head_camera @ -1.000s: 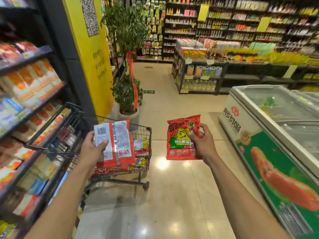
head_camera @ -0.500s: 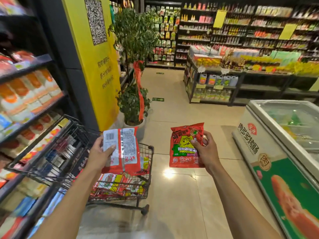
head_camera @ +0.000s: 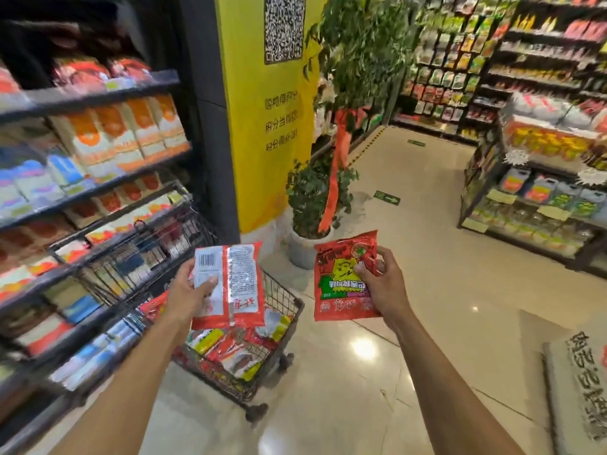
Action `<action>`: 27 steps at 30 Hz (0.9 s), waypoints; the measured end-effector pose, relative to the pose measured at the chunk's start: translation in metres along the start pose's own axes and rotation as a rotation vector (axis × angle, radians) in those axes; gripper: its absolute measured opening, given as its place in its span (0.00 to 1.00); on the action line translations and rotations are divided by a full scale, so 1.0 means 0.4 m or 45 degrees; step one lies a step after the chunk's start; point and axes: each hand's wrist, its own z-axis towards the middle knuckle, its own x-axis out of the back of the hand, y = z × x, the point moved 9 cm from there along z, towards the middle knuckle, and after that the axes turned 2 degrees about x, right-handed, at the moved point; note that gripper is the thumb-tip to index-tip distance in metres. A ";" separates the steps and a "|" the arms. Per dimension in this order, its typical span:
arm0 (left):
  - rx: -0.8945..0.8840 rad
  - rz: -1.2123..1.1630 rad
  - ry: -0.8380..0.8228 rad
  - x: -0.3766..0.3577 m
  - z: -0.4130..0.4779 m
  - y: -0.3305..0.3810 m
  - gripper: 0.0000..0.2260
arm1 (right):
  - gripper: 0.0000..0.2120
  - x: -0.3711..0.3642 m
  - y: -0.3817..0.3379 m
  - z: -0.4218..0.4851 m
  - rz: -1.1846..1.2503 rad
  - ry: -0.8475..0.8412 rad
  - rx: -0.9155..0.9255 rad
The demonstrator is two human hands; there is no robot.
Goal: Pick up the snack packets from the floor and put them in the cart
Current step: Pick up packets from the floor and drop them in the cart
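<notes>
My left hand [head_camera: 189,292] grips a red snack packet [head_camera: 236,284] with its white barcode back facing me, held over the black wire cart [head_camera: 289,310]. My right hand [head_camera: 381,287] pinches a second red packet [head_camera: 338,284], printed with a yellow cartoon figure, by its upper right corner, just right of the cart and above the floor. Several red and yellow packets [head_camera: 230,353] lie inside the cart's basket.
Stocked shelves [head_camera: 98,159] run close along the left, touching the cart's side. A potted plant [head_camera: 312,198] with a red ribbon stands beyond the cart by a yellow pillar [head_camera: 262,110]. A freezer chest [head_camera: 578,382] sits at the lower right. More shelving [head_camera: 538,178] stands across the tiled aisle.
The view has swung left and nearer the cart, pushing the freezer to the frame's edge. Both hands still hold their packets, the left one now over the cart's basket.
</notes>
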 end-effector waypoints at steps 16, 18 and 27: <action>0.116 -0.367 0.594 0.059 0.181 -0.268 0.20 | 0.19 -0.443 0.227 0.511 -0.107 -0.692 -0.082; 0.157 -0.418 0.619 0.044 0.211 -0.317 0.17 | 0.20 -0.511 0.270 0.558 -0.152 -0.789 -0.116; 0.375 -0.505 0.803 -0.009 0.283 -0.529 0.17 | 0.17 -0.726 0.582 0.663 -0.285 -1.059 -0.335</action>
